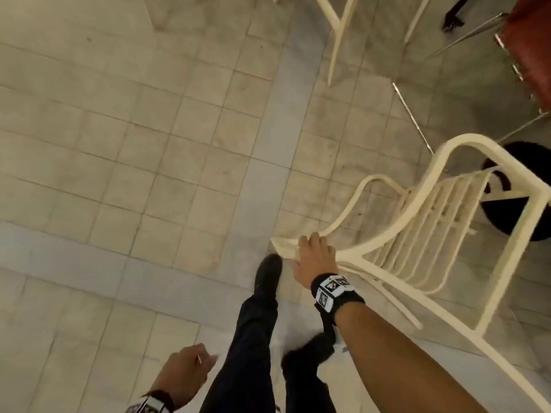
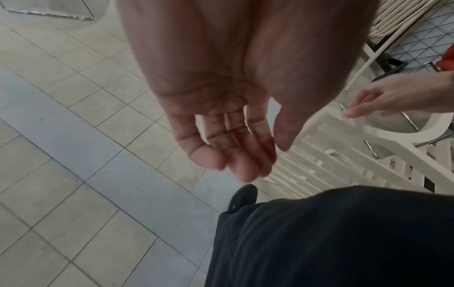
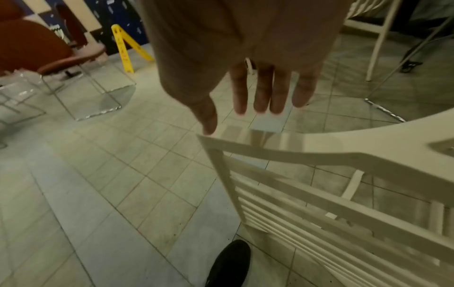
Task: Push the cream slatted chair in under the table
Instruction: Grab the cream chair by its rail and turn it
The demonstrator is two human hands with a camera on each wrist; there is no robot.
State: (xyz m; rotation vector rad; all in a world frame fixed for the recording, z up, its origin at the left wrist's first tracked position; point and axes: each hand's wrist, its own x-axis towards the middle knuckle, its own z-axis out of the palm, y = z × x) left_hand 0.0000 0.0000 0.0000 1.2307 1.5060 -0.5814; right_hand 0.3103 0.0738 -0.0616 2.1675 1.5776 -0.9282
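Note:
The cream slatted chair (image 1: 417,234) stands on the tiled floor at my right, its back turned toward me. My right hand (image 1: 313,257) lies over the left end of the top rail with its fingers straight. In the right wrist view the right hand (image 3: 260,93) has its fingertips just past the chair's rail (image 3: 319,153). My left hand (image 1: 185,371) hangs low by my left leg. In the left wrist view this left hand (image 2: 221,136) is loosely curled and holds nothing. A dark round base (image 1: 524,201) sits on the floor beyond the chair. No table top is in view.
Another cream chair's legs (image 1: 337,40) stand ahead, beside a red seat on chrome legs (image 1: 530,49). A yellow floor sign (image 3: 127,48) and red-brown chairs (image 3: 36,48) are further off. My dark shoe (image 1: 268,272) is close to the chair. Bare tiles stretch left.

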